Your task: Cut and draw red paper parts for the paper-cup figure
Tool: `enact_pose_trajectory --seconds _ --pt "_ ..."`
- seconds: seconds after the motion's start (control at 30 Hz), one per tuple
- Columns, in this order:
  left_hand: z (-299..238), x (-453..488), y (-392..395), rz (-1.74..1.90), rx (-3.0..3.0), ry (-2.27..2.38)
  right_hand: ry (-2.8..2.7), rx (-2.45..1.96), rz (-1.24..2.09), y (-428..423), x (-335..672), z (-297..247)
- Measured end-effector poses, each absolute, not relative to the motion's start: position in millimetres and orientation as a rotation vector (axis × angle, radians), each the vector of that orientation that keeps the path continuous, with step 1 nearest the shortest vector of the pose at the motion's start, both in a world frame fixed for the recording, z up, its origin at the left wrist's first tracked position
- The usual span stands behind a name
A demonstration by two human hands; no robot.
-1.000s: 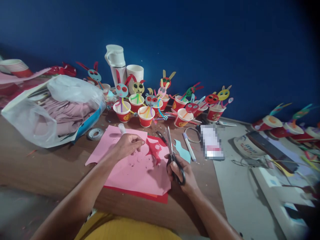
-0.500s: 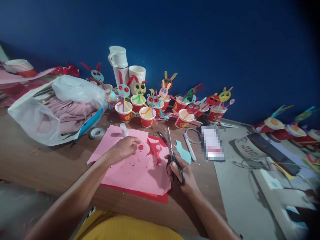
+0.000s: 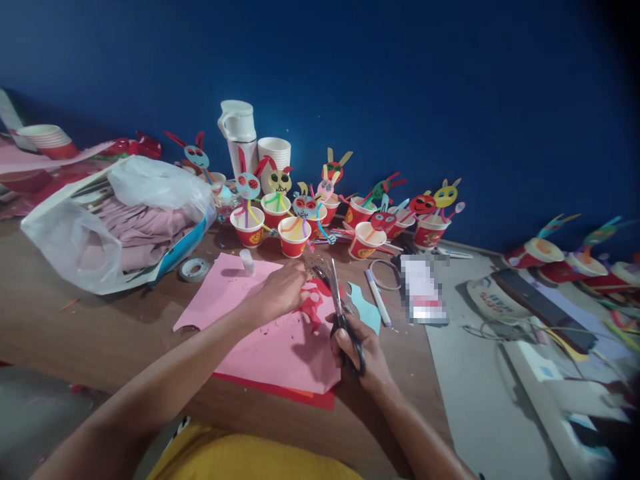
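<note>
My right hand [image 3: 367, 353] is wrapped round the black handles of a pair of scissors [image 3: 340, 300], blades pointing up and away from me. My left hand [image 3: 283, 290] reaches over a pink paper sheet [image 3: 270, 360], fingers drawn together at the upper left of a cut red paper scrap [image 3: 313, 310]. What its fingertips hold, if anything, is hidden. A small glue stick [image 3: 247, 262] stands on the sheet behind that wrist. Dark specks lie scattered on the pink paper. Beside the scissors is a light blue paper piece [image 3: 365, 310].
Red paper cups [image 3: 247, 237] with paper animal faces line the back. A plastic bag with cloth [image 3: 145, 233] and a tape roll [image 3: 194, 269] lie left. A marker [image 3: 379, 298], a blurred phone-like rectangle [image 3: 423, 290] and a power strip [image 3: 545, 393] lie right.
My left hand has moved right, from the pink sheet to the red scrap, covering the small red disc. The right hand keeps the scissors in nearly the same place.
</note>
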State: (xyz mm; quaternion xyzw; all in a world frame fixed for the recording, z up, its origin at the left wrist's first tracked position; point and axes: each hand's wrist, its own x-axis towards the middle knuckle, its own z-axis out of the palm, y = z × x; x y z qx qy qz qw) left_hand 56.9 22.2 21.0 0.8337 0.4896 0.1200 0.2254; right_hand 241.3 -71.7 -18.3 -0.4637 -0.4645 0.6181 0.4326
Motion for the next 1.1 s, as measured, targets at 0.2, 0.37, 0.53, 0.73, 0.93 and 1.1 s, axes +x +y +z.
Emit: enact_pose_trajectory --seconds 0.2,0.37,0.53,0.73,0.93,1.1 --pt "-0.5 60.9 40.8 0.263 2.424 1.309 -1.141 -1.144 1.560 -71.6 242.3 -18.4" --pt "-3.5 61.9 47.0 0.220 2.450 1.320 -1.125 -1.133 1.592 -71.5 241.8 -22.7" --pt "3.5 63.1 41.6 0.241 2.483 1.284 -1.136 -1.140 1.586 -71.0 241.9 -24.1" --pt "3.0 60.5 36.1 0.279 2.476 1.239 -1.129 -1.148 1.594 -70.9 241.1 -24.7" --pt "-7.0 55.1 40.4 0.318 2.413 1.227 -1.188 -1.176 1.571 -69.6 240.9 -28.4" --pt "-8.5 56.1 40.7 0.377 2.354 1.197 -1.187 -1.185 1.567 -69.4 240.5 -27.9"
